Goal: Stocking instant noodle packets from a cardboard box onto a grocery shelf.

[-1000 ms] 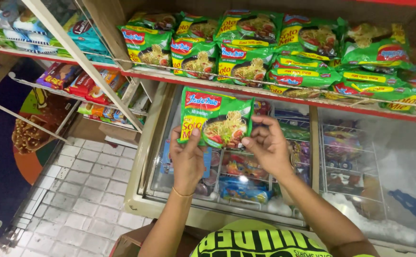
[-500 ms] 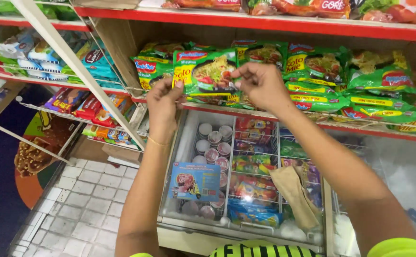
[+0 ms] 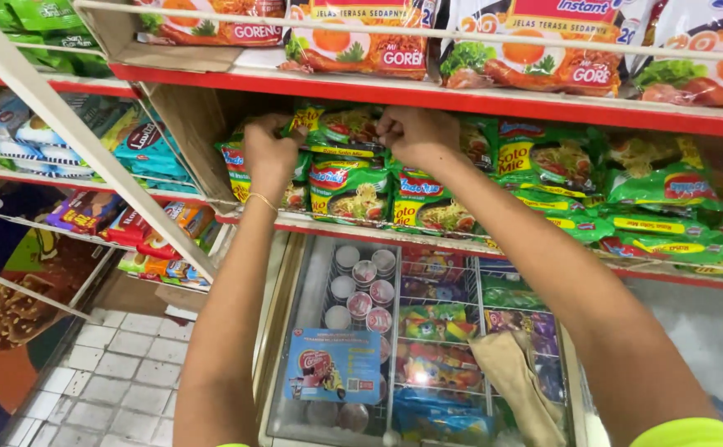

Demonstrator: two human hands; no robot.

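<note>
Both my hands reach up to the middle red shelf [image 3: 353, 228]. My left hand [image 3: 269, 153] and my right hand [image 3: 411, 134] grip the two ends of a green instant noodle packet [image 3: 341, 132], which lies flat on top of a stack of similar green packets [image 3: 351, 189]. A thin bracelet sits on my left wrist. More green noodle packets [image 3: 626, 199] fill the shelf to the right.
A higher red shelf holds orange-and-white noodle packets [image 3: 361, 41]. Below stands a glass-topped chest freezer [image 3: 411, 348] with cups and ice creams inside and a brown cloth [image 3: 514, 381] on its lid. A slanted white rack [image 3: 88, 157] with snacks stands left, over white floor tiles.
My hands lifted the green packet from above the freezer up to the shelf and pushed it onto the stack. The view has tilted upward and closer.
</note>
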